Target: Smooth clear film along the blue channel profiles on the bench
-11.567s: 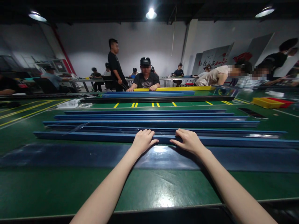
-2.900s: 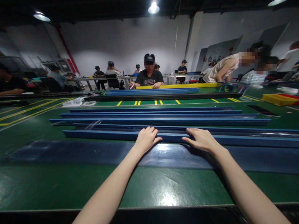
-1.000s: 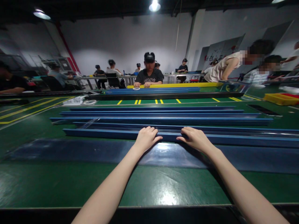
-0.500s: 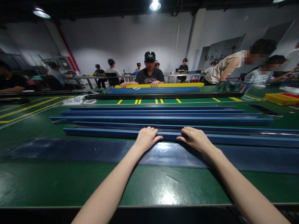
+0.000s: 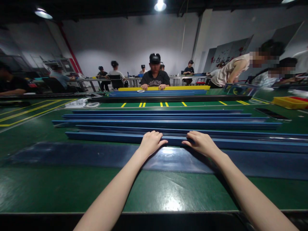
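A long dark-blue channel profile (image 5: 103, 137) lies across the green table in front of me. My left hand (image 5: 151, 142) is closed over its near wall, thumb on my side and fingers over the top edge. A short way to the right, my right hand (image 5: 201, 142) grips the same wall in the same manner, fingers curled inward. Between the hands a short length of the profile shows. Nearer to me a flat, glossy blue strip (image 5: 79, 155) lies on the table under my wrists. The fingertips inside the channel are hidden.
Several more blue profiles (image 5: 168, 124) lie parallel beyond. Farther off are a black bar (image 5: 178, 98) and a yellow bar (image 5: 190, 88), where a co-worker (image 5: 155, 77) sits. To the right are a phone (image 5: 273, 114) and a yellow bin (image 5: 287, 103). Another person (image 5: 234, 69) leans over the table.
The co-worker opposite has brought both hands inward and closer together at the yellow bar. My own hands and the blue profile have stayed in place.
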